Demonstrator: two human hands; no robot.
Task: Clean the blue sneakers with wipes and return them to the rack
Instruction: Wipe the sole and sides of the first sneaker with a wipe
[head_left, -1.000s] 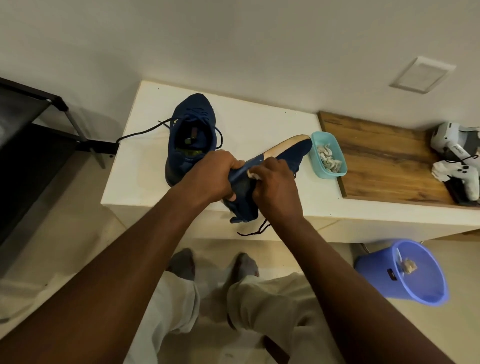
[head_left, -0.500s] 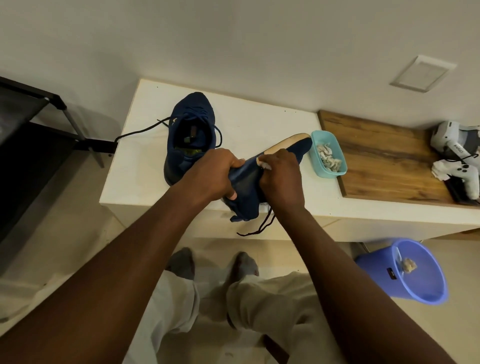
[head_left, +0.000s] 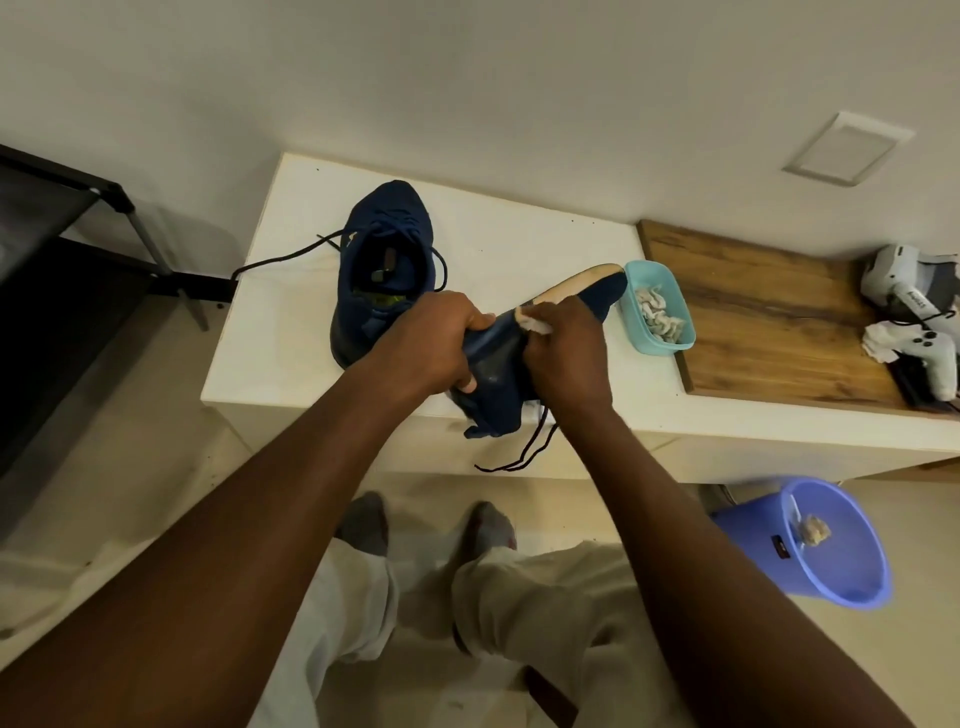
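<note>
Sneaker (head_left: 498, 374) wiped over the desk (head_left: 519, 249).
It is gripped by the left hand (head_left: 431, 348); a wipe (head_left: 535, 323) is pressed to its side by the right hand (head_left: 566, 358).

Two blue sneakers (head_left: 384, 270) (head_left: 519, 358) were there, one teal tub (head_left: 658, 306) at three o'clock (several crumpled wipes inside, uncountable), one blue bin (head_left: 826, 545) at five o'clock, one wooden board (head_left: 769, 322).
</note>
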